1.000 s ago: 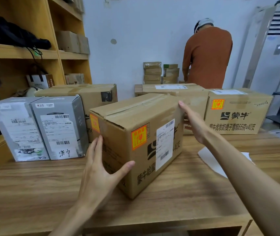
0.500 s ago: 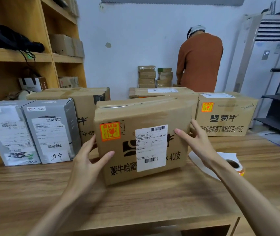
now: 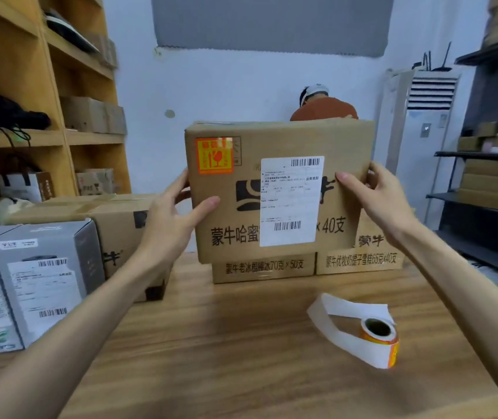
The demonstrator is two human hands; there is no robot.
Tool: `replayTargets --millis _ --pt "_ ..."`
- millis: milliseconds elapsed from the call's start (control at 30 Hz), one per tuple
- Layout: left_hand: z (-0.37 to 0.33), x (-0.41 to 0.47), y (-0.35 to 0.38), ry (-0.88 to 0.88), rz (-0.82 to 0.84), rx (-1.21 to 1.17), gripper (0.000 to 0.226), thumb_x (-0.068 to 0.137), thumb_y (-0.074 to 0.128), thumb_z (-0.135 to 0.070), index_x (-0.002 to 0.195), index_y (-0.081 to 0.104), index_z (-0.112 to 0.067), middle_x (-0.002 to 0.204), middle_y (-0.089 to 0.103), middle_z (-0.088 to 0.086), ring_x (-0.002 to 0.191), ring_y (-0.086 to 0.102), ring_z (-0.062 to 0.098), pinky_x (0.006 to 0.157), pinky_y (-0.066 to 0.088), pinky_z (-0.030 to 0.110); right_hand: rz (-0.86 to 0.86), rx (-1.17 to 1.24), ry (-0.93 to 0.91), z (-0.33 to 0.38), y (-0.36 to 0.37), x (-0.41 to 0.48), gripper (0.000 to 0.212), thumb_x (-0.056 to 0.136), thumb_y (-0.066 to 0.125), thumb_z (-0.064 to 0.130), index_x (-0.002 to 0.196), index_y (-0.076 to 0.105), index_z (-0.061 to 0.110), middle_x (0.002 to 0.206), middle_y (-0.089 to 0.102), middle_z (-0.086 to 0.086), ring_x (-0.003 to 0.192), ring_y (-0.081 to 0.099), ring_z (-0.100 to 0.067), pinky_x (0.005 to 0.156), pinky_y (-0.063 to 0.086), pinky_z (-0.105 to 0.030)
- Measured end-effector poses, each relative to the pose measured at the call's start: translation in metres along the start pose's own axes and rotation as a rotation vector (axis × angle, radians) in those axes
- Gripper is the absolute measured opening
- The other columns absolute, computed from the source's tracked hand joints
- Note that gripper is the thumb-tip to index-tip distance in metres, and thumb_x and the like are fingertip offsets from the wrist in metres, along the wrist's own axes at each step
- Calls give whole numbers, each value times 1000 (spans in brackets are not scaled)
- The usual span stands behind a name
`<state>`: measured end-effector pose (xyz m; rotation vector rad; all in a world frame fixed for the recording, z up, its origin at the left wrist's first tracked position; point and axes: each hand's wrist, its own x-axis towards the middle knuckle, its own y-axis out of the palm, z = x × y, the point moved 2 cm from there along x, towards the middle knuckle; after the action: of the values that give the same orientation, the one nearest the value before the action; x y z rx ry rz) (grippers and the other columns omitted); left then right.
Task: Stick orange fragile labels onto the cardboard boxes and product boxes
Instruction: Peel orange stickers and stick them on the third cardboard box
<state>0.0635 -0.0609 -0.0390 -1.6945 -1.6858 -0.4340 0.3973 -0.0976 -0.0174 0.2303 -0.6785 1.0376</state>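
Observation:
I hold a brown cardboard box (image 3: 278, 146) up in the air, above two other cartons. An orange fragile label (image 3: 214, 156) sits at its top left, and a white shipping label (image 3: 290, 201) in its middle. My left hand (image 3: 172, 216) grips the box's left side, thumb on the front. My right hand (image 3: 377, 198) grips its right side. On the wooden table (image 3: 211, 343) to the right lies a roll of orange labels (image 3: 379, 335) with a loose strip of white backing paper.
Two cardboard cartons (image 3: 264, 267) (image 3: 362, 255) stand under the lifted box. Grey product boxes (image 3: 45, 279) and another carton (image 3: 120, 219) stand at the left. Wooden shelves (image 3: 45, 137) run up the left wall, a dark rack (image 3: 483, 176) stands right. A person in orange (image 3: 323, 107) is behind.
The box has been lifted off the table and carried back over the rear cartons. Both hands stay on its sides. The label roll is now fully in view.

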Motion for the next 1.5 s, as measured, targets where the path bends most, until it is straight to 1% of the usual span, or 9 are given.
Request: replayTargets --millis 133,267,433,600,733,867,1133,1367,1500 --pt "-15 56 34 110 46 -12 57 93 72 -39 146 50 -35 130 65 -20 122 59 5 104 52 46 -33 -7 3 7 -33 45 44 94 67 35 132 54 16 115 66 1 90 63 -4 63 47 -13" --pt "-18 97 78 107 106 -95 56 93 73 -31 144 53 -34 127 68 -16 118 62 6 98 57 43 -57 -36 17 -3 -62 82 35 94 67 34 125 55 21 117 66 -3 98 64 -9 79 52 -26" --pt "-5 134 137 53 159 -197 59 91 77 -21 144 54 -30 129 67 -5 117 65 15 96 58 44 -74 -97 58 -34 -99 123 45 93 69 36 130 55 14 123 66 -9 113 64 -25 92 55 -39" --pt "7 160 194 35 162 -253 53 90 76 -17 139 58 -29 128 68 -4 114 68 17 95 59 45 -81 -105 81 -62 -132 158 47 91 70 36 131 57 14 123 67 -8 114 64 -25 89 54 -37" --pt "17 178 232 22 183 -262 57 88 77 -24 140 56 -32 128 69 -6 116 67 15 96 58 47 -79 -118 100 -84 -154 182 44 91 70 36 128 58 15 122 66 -8 113 63 -25 94 53 -42" --pt "24 191 264 -1 185 -245 57 90 77 -26 142 55 -32 129 68 -8 116 67 12 96 58 43 -70 -113 106 -109 -170 199 40 93 68 34 128 57 19 121 65 -8 113 63 -25 95 53 -43" --pt "36 209 306 -41 189 -206 64 90 77 -26 148 49 -31 133 65 -7 118 65 13 92 61 45 -87 -77 144 -164 -189 217 46 92 68 38 132 56 17 125 64 -10 116 61 -27 97 52 -51" --pt "57 212 326 -49 179 -144 64 89 77 -33 146 49 -37 134 66 -7 120 65 17 95 58 48 -69 -49 166 -193 -192 227 45 94 67 35 134 55 20 126 64 -8 116 62 -24 99 52 -48" --pt "65 210 326 -56 167 -80 67 89 77 -36 149 46 -35 134 65 -7 118 65 14 95 59 47 -41 -21 164 -207 -181 227 48 97 62 33 142 47 22 132 61 -6 121 59 -21 100 51 -41"
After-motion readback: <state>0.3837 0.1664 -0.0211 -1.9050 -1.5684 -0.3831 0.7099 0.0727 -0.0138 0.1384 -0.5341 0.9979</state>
